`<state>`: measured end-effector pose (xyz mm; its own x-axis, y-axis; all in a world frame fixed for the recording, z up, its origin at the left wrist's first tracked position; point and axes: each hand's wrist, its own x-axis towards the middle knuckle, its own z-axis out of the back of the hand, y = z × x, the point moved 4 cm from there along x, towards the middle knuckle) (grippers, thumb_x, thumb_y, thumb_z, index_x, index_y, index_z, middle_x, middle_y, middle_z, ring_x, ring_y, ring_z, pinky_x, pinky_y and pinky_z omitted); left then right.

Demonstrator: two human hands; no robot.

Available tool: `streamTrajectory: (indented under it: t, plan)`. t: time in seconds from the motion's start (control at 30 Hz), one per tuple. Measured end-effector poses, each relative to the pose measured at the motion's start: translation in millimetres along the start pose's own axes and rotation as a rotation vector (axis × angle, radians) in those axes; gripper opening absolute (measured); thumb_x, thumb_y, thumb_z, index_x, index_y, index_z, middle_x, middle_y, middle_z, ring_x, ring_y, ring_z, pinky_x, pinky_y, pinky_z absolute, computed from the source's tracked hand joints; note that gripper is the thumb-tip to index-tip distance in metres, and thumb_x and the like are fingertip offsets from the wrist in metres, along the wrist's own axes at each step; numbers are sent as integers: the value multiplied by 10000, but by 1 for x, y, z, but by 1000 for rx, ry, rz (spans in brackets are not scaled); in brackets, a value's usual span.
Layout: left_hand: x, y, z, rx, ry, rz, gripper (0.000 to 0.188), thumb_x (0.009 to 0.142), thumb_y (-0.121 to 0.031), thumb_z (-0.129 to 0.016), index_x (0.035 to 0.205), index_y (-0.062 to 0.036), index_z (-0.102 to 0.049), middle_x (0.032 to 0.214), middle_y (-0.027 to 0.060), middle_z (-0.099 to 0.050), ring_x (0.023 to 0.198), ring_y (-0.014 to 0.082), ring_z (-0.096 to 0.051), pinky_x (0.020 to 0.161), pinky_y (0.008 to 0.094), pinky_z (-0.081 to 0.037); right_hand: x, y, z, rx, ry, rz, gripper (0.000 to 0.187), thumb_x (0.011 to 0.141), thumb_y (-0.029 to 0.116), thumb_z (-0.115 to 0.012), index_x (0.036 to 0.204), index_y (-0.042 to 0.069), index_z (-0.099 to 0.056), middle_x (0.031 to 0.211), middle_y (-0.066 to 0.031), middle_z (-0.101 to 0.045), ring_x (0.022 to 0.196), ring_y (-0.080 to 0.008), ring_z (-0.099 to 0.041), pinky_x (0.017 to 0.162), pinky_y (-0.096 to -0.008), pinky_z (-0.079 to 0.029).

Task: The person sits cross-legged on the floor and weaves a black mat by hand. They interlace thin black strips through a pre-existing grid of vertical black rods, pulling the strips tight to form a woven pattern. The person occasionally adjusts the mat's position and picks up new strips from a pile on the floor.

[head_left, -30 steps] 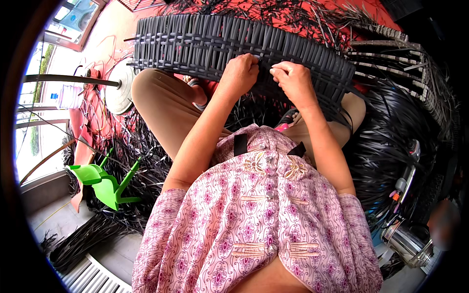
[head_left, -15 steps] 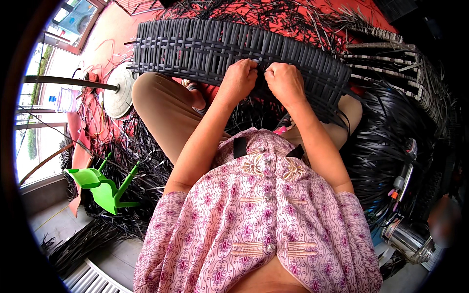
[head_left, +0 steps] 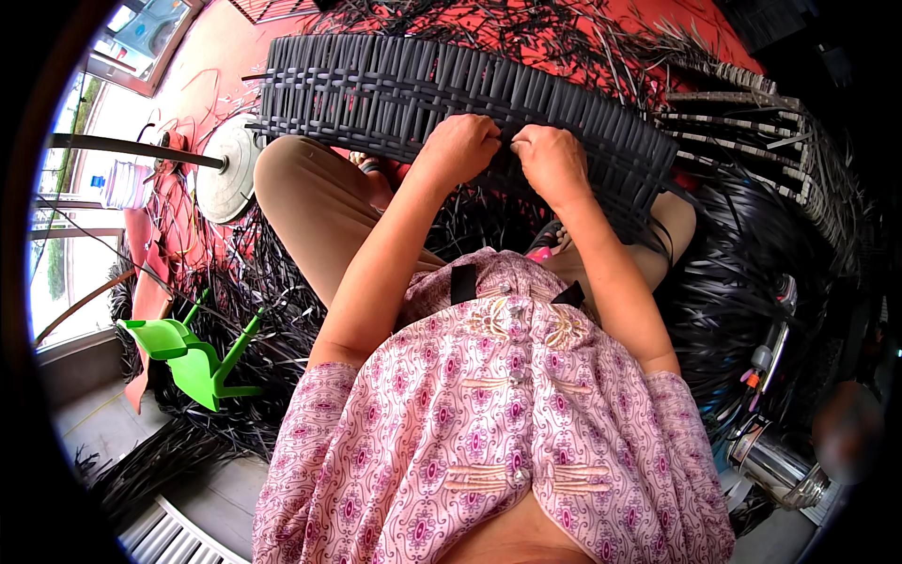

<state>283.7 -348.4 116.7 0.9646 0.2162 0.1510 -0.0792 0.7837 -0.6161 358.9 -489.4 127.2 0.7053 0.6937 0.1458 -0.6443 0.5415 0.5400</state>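
A long, curved panel of dark grey woven plastic rattan [head_left: 376, 89] lies across in front of me, over my bent knees. My left hand [head_left: 460, 148] is closed at the middle of its lower part, the fingers curled in a pinch. Just to the right, with a small gap between them, my right hand [head_left: 552, 162] is closed too, thumb and fingertips pressed together against the weave. Both pinches seem to be on a dark weaving strip, mostly hidden by the fingers. Loose strip ends hang from the panel's right end.
Loose black strips [head_left: 742, 254] are heaped at my right and under the panel. A partly woven frame [head_left: 742, 127] stands at the far right. At left are a green plastic chair-shaped thing [head_left: 193, 362] and a round pale disc [head_left: 228, 174]. A metal canister [head_left: 775, 461] is at lower right.
Both hands have stayed near the panel's lower middle, with the left hand turned slightly and the gap between them a little different. The panel has barely moved.
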Motion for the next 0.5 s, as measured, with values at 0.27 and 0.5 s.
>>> streamTrajectory:
  t: [0.27, 0.5]
  plan:
    - [-17, 14, 38, -202, -146, 99, 157, 852, -123, -696, 939, 6, -715, 848, 177, -706, 775, 311, -701, 710, 400, -531, -7, 29, 8, 88, -240, 152, 186, 844, 174, -774, 946, 39, -698, 940, -145, -684, 882, -358, -683, 777, -448, -548]
    - [-36, -31, 105, -153, -221, -3, 135, 900, -88, -644, 976, 23, -662, 886, 133, -671, 793, 228, -651, 735, 339, -510, 18, 52, 9, 593, -48, 257, 222, 912, 214, -741, 1033, 27, -733, 924, -119, -737, 813, -228, -713, 741, -346, -552]
